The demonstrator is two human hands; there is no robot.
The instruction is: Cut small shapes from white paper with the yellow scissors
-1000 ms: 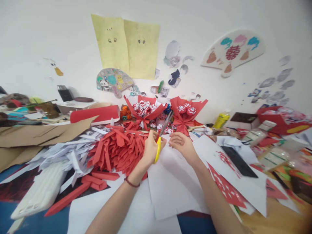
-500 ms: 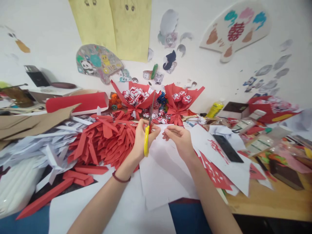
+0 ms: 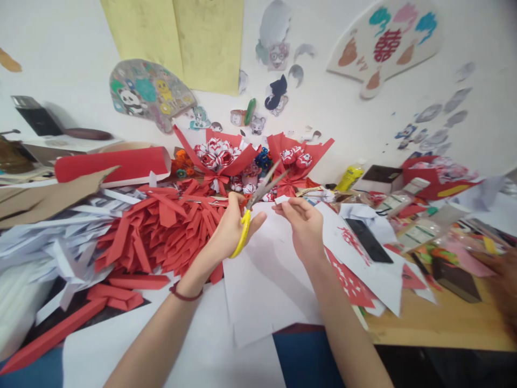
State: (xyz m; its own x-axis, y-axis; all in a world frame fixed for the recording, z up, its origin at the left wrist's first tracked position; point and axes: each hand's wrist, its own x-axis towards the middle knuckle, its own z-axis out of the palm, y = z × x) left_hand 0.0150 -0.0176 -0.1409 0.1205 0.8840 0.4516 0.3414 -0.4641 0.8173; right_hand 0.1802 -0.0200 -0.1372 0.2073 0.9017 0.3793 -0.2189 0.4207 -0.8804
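Observation:
My left hand [image 3: 238, 226] is closed on a pair of scissors [image 3: 245, 233] by the yellow handles. The metal blades stand apart and point up and to the right. My right hand [image 3: 302, 221] pinches a small white piece of paper [image 3: 281, 199] between thumb and fingertips, just right of the blades. The blades and the paper piece do not appear to touch. Below both hands lie white paper sheets [image 3: 270, 291], overlapping on the work surface. A heap of folded red paper strips [image 3: 161, 231] lies beside my left forearm.
White folded strips [image 3: 72, 237] and brown cardboard [image 3: 52, 199] lie at left. Two red-wrapped paper flower bouquets [image 3: 220, 156] lean against the wall. At right are a black phone [image 3: 368, 241], a yellow bottle [image 3: 350, 176] and a dark brown box [image 3: 456, 278]. A blurred shape shows at the right edge.
The scissors have opened and tilted to the right. My right hand has turned slightly, and a white paper piece now shows at its fingertips. The camera view has shifted a little.

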